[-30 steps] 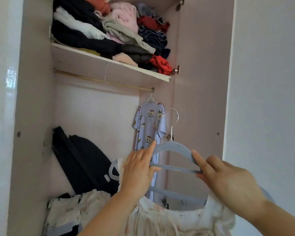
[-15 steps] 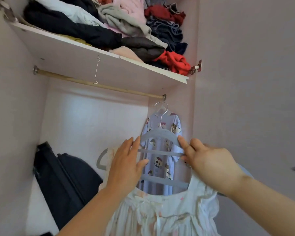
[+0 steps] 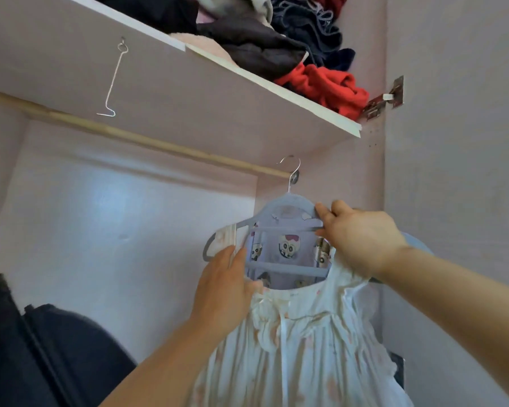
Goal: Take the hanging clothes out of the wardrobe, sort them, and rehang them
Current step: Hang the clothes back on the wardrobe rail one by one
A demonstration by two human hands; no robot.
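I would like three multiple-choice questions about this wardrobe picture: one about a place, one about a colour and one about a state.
1. Where does the red garment lie?
A) on the floor
B) on the shelf
C) in a drawer

2. What colour is the hanger that carries the white dress?
A) pale blue
B) black
C) yellow

3. What is the right hand doing?
A) hanging idle
B) touching the shelf
C) gripping the hanger

Answers:
1 B: it sits at the shelf's right end.
2 A: its pale blue arms and bars show above the neckline.
3 C: thumb and fingers close on the hanger's right arm.
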